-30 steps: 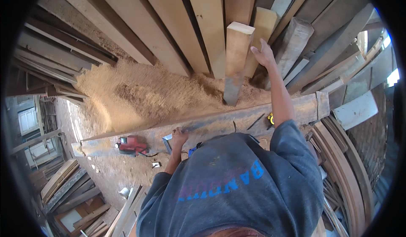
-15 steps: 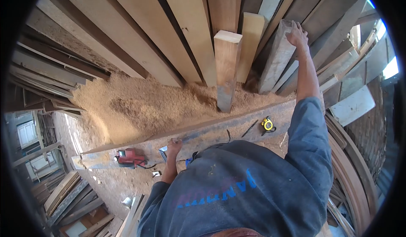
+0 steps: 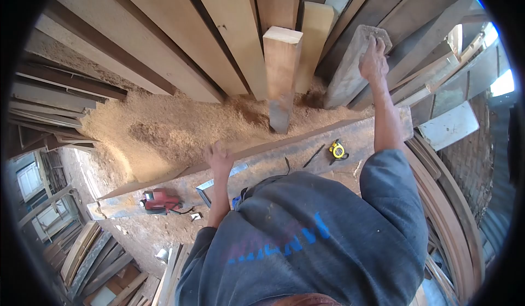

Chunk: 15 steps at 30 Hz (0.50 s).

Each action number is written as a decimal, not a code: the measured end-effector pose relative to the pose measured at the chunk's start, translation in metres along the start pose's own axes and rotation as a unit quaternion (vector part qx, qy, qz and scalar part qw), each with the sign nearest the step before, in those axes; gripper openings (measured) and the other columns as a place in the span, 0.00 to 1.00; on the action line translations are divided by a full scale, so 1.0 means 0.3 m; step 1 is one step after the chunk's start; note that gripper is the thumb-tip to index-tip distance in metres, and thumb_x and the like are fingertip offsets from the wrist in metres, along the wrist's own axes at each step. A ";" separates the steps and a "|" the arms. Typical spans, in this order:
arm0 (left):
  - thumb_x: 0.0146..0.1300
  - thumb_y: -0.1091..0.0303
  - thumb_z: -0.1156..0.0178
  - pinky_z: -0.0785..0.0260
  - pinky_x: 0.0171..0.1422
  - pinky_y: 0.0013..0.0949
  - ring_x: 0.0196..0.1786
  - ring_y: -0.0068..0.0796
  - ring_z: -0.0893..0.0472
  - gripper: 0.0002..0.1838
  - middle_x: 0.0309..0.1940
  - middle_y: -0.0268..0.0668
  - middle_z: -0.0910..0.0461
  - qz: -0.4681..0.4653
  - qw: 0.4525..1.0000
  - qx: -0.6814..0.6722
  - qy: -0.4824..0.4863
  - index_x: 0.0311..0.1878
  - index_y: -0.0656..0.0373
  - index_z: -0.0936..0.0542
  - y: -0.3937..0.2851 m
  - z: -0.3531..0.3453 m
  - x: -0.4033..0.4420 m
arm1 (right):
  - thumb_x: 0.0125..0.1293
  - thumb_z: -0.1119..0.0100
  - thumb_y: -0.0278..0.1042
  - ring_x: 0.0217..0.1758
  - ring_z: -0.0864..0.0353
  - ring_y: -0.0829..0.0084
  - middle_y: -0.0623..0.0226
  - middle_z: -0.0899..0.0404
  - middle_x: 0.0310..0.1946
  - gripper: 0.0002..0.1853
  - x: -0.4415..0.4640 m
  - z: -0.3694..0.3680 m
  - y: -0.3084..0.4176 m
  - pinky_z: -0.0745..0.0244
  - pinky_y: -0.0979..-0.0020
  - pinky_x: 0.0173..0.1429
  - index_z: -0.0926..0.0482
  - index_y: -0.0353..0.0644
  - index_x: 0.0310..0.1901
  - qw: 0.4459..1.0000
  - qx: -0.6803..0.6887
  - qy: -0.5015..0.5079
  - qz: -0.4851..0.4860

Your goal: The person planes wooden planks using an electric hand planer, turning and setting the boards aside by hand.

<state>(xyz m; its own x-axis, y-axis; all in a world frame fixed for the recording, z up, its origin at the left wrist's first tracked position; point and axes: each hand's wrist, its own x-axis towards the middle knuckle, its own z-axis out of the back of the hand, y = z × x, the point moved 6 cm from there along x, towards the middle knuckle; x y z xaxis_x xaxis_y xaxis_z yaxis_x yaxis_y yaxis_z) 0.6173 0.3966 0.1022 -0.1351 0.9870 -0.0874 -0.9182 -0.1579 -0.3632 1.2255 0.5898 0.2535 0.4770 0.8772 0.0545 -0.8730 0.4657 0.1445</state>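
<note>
My right hand [image 3: 374, 61] is closed on the upper end of a rough grey wooden post [image 3: 350, 68], its fingers over the top. The post leans among boards, with its foot by the sawdust. My left hand [image 3: 219, 157] reaches over the far edge of the long workbench plank [image 3: 254, 169], fingers apart and holding nothing. Under my left forearm lies a metal square [image 3: 237, 170], partly covered by the arm. A red electric planer [image 3: 159, 201] rests on the plank to the left. Right of centre are a yellow tape measure [image 3: 337, 150] and a dark pencil-like stick [image 3: 314, 156].
A heap of sawdust [image 3: 164, 128] lies beyond the plank. Several long boards [image 3: 158, 33] lean behind it, and a shorter wood block [image 3: 282, 76] stands upright in front of them. More timber [image 3: 445, 196] is stacked at the right. A white panel [image 3: 449, 125] sits nearby.
My left hand has moved forward from beside the square to beyond the plank's edge, its fingers opening, uncovering more of the square. My right hand stays at the post's top, which has tilted slightly.
</note>
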 end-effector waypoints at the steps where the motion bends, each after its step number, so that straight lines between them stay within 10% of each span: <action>1: 0.63 0.59 0.31 0.41 0.79 0.58 0.74 0.64 0.31 0.27 0.71 0.65 0.31 -0.013 0.995 -0.079 0.056 0.63 0.60 0.23 -0.081 -0.022 0.055 | 0.62 0.37 0.26 0.58 0.16 0.40 0.48 0.44 0.79 0.39 -0.062 0.015 0.010 0.19 0.47 0.61 0.39 0.50 0.76 1.000 0.008 -0.015 0.018; 6: 0.76 0.50 0.40 0.34 0.77 0.46 0.74 0.50 0.27 0.32 0.75 0.51 0.30 -0.008 0.847 -0.425 0.319 0.77 0.54 0.33 -0.605 -0.127 0.175 | 0.63 0.33 0.30 0.51 0.14 0.45 0.46 0.36 0.71 0.34 -0.414 0.117 0.175 0.17 0.51 0.56 0.33 0.47 0.71 0.999 0.032 -0.014 0.041; 14: 0.71 0.32 0.47 0.26 0.62 0.70 0.63 0.56 0.20 0.36 0.64 0.48 0.22 0.272 0.474 -0.667 0.507 0.70 0.47 0.28 -1.064 -0.249 0.189 | 0.70 0.34 0.41 0.51 0.15 0.48 0.50 0.34 0.73 0.30 -0.862 0.153 0.316 0.19 0.50 0.56 0.29 0.46 0.71 0.942 0.191 0.153 0.229; 15: 0.71 0.34 0.47 0.25 0.60 0.72 0.62 0.57 0.19 0.33 0.64 0.48 0.21 0.287 0.479 -0.666 0.494 0.69 0.46 0.27 -1.050 -0.251 0.190 | 0.71 0.34 0.43 0.52 0.15 0.51 0.49 0.33 0.71 0.31 -0.856 0.085 0.251 0.19 0.51 0.56 0.30 0.44 0.71 0.920 0.285 0.245 0.107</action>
<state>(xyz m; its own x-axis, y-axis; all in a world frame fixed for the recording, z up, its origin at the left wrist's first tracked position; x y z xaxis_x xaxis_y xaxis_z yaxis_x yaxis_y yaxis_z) 0.9270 0.5003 0.1417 0.6231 0.3764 -0.6856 0.3066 -0.9240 -0.2287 1.0400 0.3965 0.2757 0.0754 0.9540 -0.2903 -0.6792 0.2622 0.6855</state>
